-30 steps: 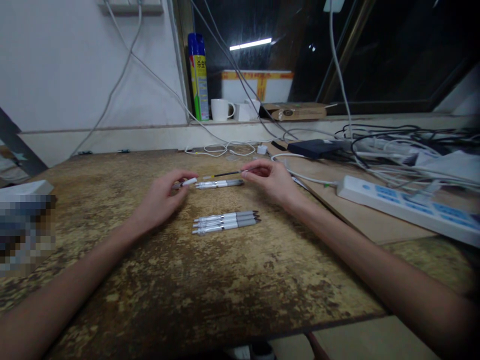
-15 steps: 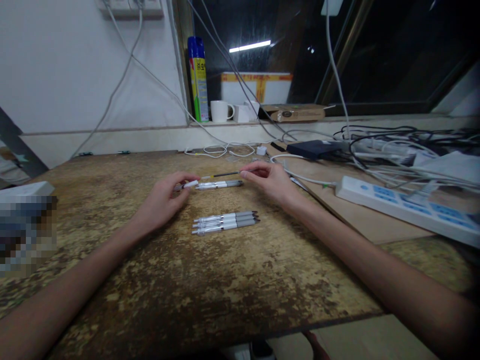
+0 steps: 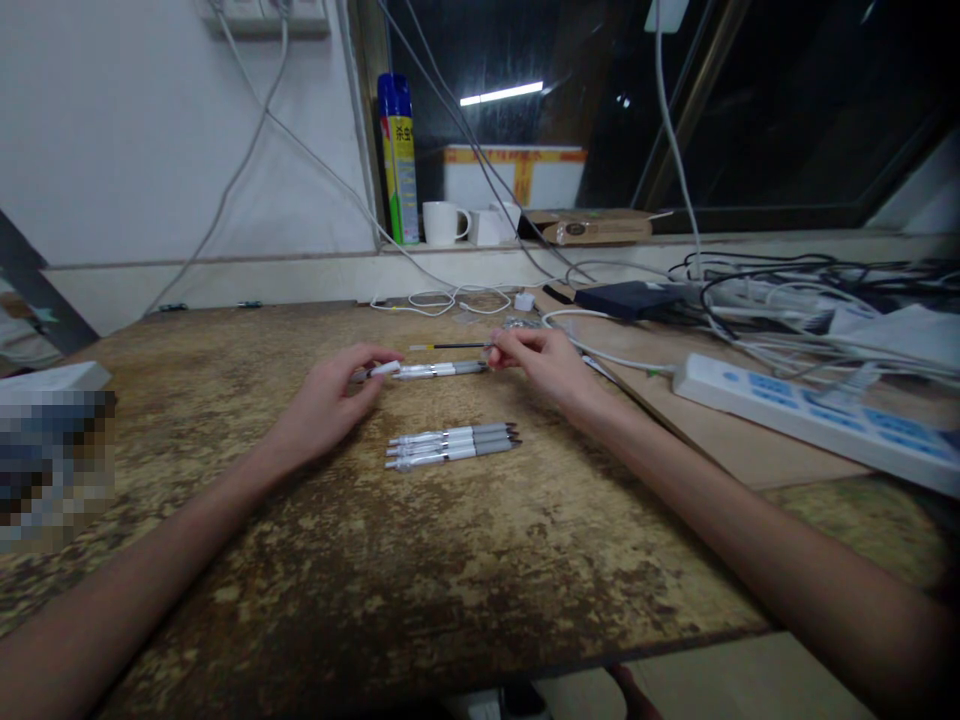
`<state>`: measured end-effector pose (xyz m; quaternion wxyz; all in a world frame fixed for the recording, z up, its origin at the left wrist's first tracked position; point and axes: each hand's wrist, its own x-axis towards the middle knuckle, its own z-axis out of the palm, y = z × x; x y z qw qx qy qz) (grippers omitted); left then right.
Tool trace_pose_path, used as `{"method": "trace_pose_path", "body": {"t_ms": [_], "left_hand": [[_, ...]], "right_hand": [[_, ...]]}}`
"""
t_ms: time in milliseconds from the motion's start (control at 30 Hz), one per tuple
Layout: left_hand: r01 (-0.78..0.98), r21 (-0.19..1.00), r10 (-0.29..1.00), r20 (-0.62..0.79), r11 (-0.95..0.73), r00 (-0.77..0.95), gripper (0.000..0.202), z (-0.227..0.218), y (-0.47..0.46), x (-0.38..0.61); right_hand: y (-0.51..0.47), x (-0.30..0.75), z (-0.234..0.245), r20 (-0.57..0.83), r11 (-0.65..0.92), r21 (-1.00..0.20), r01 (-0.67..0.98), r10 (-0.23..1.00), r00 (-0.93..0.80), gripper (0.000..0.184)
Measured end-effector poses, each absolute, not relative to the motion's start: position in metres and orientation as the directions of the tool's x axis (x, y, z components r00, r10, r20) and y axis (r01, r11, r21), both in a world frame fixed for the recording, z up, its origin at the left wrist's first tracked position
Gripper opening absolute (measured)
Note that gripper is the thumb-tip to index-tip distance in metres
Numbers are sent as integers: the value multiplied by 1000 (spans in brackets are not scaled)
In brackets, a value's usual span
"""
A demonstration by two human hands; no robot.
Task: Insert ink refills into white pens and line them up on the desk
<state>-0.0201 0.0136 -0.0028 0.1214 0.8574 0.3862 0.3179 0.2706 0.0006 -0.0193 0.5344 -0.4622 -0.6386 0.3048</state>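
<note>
My left hand point(image 3: 341, 392) is closed on a white pen barrel point(image 3: 385, 369), whose open end points right; the fingers cover its other end. In my right hand point(image 3: 531, 358) a thin black pen refill point(image 3: 459, 346) is pinched at one end, its clear and yellow end pointing left toward the barrel, a short gap apart. Below the refill an assembled white and grey pen point(image 3: 441, 370) lies flat between my hands. Nearer to me, several more white and grey pens point(image 3: 452, 446) rest side by side, their dark tips to the right.
A white power strip point(image 3: 817, 415) lies on the right by a tangle of cables point(image 3: 787, 275). White cable loops point(image 3: 420, 305) run along the back of the worn wooden table point(image 3: 420, 570). On the sill stand a spray can point(image 3: 399, 165) and a white mug point(image 3: 442, 222).
My right hand has shifted slightly right with the refill, and its fingers have curled more. The left hand holds the barrel in nearly the same place.
</note>
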Motion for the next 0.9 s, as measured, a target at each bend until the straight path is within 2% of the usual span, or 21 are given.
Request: {"method": "trace_pose_path", "body": {"t_ms": [233, 467, 700, 900], "left_hand": [[565, 486, 746, 448, -666, 494, 33, -3, 14, -19], [479, 607, 770, 437, -634, 465, 33, -3, 16, -19], [478, 633, 787, 410, -610, 461, 33, -6, 22, -21], [492, 642, 803, 391, -589, 450, 33, -7, 22, -22]], "right_hand": [[6, 274, -24, 406, 396, -880, 264, 914, -14, 49], [3, 273, -21, 407, 395, -882, 257, 913, -5, 51], [-1, 271, -18, 393, 395, -887, 240, 918, -58, 46], [-2, 269, -17, 416, 428, -847, 316, 903, -110, 37]]}}
